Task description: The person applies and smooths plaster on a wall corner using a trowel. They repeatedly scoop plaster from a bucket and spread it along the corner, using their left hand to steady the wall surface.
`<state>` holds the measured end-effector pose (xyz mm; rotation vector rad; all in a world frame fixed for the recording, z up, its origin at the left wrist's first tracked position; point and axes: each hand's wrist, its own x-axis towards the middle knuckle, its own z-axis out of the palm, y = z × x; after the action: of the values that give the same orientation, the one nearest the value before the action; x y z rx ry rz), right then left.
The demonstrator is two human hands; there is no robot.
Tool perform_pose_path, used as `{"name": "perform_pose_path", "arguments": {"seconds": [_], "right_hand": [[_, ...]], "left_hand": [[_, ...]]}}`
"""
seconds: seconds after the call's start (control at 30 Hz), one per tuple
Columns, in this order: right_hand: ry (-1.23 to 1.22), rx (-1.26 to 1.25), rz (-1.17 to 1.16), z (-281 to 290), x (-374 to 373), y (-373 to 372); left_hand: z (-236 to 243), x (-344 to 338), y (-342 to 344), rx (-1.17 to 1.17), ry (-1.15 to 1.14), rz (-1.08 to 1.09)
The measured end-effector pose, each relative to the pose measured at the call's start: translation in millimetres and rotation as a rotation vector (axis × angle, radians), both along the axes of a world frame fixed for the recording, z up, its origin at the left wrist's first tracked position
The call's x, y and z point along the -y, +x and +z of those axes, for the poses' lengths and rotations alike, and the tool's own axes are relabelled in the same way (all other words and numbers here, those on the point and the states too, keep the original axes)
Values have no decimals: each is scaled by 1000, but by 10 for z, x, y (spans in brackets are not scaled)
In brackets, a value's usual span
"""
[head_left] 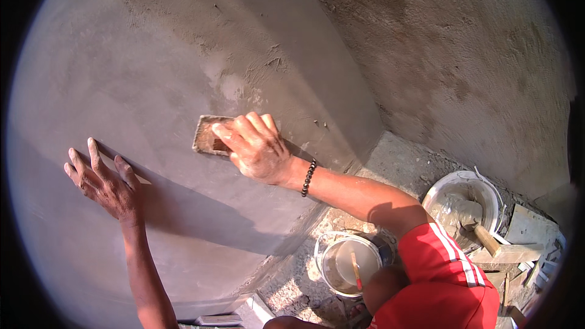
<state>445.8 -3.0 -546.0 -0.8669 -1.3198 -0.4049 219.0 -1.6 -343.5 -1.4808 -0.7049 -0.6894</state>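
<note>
My right hand (259,149) is closed round a small rectangular plastering float (206,136), brown with grey plaster on its edges, which lies against the smooth grey plastered wall (164,79). Its handle is mostly hidden under my fingers. To the left, my left hand (103,183) rests on or very near the same wall, fingers spread, holding nothing. A rough plaster patch (262,64) with ridges shows above the float.
A rougher brown wall (451,49) meets the grey one at a corner. Below stand a bucket (320,262) with a red-handled brush (357,273) and a larger white bucket (436,192). A wooden-handled tool (486,240) and scraps lie at the right.
</note>
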Motion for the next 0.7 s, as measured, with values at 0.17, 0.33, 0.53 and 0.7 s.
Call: {"name": "perform_pose_path", "arguments": {"seconds": [0.17,0.33,0.53,0.7], "right_hand": [[-32,-372,-118,633,-190,776],[-252,-643,-59,-795,-94,875],[-538,-775,48,-2232,298,56],[-298,-185,30,-1311,281,-130]], "left_hand": [[3,10,-55,-20,16,-28],[-2,-26,-28,-10,31,-32],[12,-59,-24,-19,29,-20],[-7,-56,-8,-2,26,-23]]}}
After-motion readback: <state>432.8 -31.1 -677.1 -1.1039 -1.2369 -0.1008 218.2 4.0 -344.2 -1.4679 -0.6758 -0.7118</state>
